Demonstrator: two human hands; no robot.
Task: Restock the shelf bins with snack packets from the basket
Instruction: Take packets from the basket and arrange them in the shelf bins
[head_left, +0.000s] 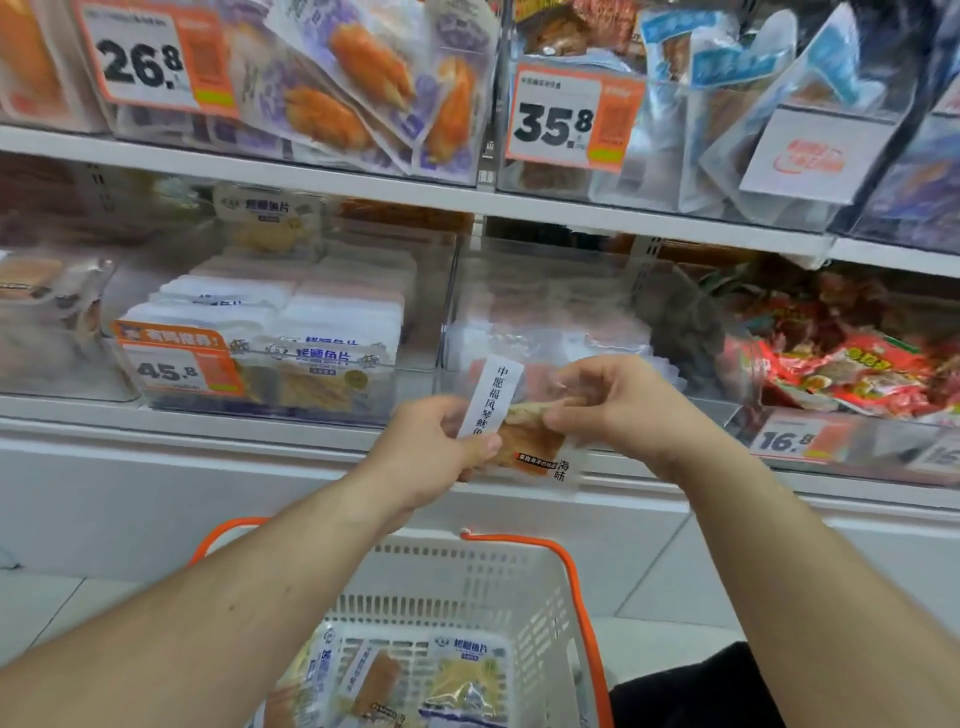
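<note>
Both hands hold one clear packet (524, 441) in the air, in front of the lower shelf (311, 436) edge and above the basket (519, 587). The left hand (441, 447) grips the packet's left side, with the thumb on its front near a white label strip. The right hand (618, 405) pinches the packet's upper right part with curled fingers. The packet shows a brown dried piece inside. Just behind it stands a clear bin (550, 291) on the lower shelf, with pale packets inside that are blurred. In the bin (291, 384) to the left, white fish packets (311, 332) stand in rows behind a price tag (176, 366) that reads 45.8. To the right lie red packets (852, 364), above a tag (789, 439) with 16.8. The upper shelf carries more bins, with tags 26.8 and 35.8. The white basket with orange handles stands low, between the forearms, and several packets (415, 675) lie on its bottom.
</note>
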